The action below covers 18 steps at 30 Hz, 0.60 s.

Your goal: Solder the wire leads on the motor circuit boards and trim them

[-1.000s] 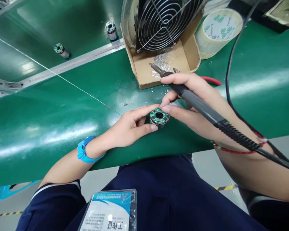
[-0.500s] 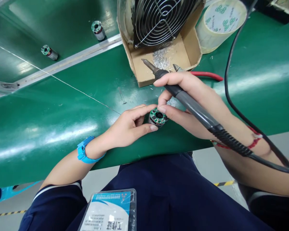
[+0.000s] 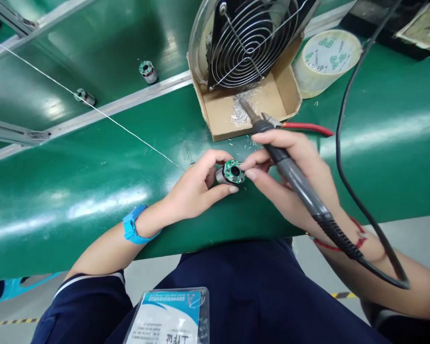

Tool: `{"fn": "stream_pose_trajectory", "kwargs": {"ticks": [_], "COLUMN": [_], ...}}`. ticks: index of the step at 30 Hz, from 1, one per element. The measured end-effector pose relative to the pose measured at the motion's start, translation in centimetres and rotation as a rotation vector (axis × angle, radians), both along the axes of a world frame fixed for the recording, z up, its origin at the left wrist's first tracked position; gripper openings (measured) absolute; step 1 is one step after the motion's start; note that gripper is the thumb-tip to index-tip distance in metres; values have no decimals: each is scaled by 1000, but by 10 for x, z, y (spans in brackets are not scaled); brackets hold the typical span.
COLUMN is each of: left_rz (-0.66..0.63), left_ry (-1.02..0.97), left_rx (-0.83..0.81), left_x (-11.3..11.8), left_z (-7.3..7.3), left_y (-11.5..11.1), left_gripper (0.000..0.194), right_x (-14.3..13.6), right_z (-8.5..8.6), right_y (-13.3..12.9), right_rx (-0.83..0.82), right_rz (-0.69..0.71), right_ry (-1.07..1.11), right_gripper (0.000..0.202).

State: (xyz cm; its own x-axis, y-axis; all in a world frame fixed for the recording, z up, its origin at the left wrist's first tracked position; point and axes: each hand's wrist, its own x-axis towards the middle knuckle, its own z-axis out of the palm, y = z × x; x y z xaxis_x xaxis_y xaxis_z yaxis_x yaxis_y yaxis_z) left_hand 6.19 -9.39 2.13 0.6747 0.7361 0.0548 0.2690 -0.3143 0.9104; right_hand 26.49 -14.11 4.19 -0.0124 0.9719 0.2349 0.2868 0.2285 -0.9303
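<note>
Between the thumb and fingers of my left hand (image 3: 189, 191) is a small cylindrical motor part (image 3: 221, 177), tilted, with a ring-shaped green circuit board (image 3: 230, 167) on its end. My right hand (image 3: 297, 191) holds a soldering iron (image 3: 303, 186) across the palm, its tip (image 3: 249, 111) pointing up and away over the cardboard tray. The thumb and a finger of that same hand are closed together at the right edge of the circuit board; whether they pinch anything small is hidden. A thin solder wire (image 3: 129, 135) runs from the upper left to my left hand.
A cardboard tray (image 3: 222, 130) holds a fan (image 3: 249, 50) and metal clippings (image 3: 241, 112). Red-handled cutters (image 3: 304, 126) lie against it. Right of it stands a tape roll (image 3: 304, 79). Two more motor parts (image 3: 148, 72) (image 3: 86, 97) stand behind the metal rail. The iron's black cable (image 3: 340, 124) loops at right.
The motor part has tilted, so its board faces more to the right and its side shows. My right hand has shifted slightly right and down, with the iron tip swinging right. The camera view has shifted.
</note>
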Motion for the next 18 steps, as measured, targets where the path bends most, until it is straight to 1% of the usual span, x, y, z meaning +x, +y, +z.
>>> {"fn": "stream_pose_trajectory", "kwargs": {"ticks": [3,5,7,9,10,11,13,14,15,16,18], "left_rz": [55,100,174,244,250,229,142,119,136,191,424], "left_ry": [115,203,274,314,318,313,285,263,239,206,121], "left_rx": [396,616,780,880,893,870,731,642,555,478,362], "left_x": [2,5,9,14,15,15,7,0,-11,-23,-53], "left_z": [2,2,-1,-3,-3,-3,0,1,1,-1,-9], "left_y": [4,5,3,-1,-2,-2,6,16,30,48,98], "left_gripper": [34,27,21,17,16,19,32,41,48,51,41], "right_x": [-5,-11,-18,-25,-27,-28,-23,-19,-14,-9,0], "right_z": [1,-1,-6,-13,-16,-19,-23,-25,-26,-26,-25], "right_y": [-4,-6,-9,-10,-10,-9,-5,-1,3,7,15], "right_rx": [-18,-47,-94,-137,-136,-106,16,85,139,177,238], "right_rz": [38,18,-36,-87,-100,-106,-111,-103,-84,-57,18], "right_ry": [-76,-78,-9,101,130,98,-105,-240,-357,-469,-729], "right_gripper": [37,39,42,44,45,46,45,43,39,34,27]}}
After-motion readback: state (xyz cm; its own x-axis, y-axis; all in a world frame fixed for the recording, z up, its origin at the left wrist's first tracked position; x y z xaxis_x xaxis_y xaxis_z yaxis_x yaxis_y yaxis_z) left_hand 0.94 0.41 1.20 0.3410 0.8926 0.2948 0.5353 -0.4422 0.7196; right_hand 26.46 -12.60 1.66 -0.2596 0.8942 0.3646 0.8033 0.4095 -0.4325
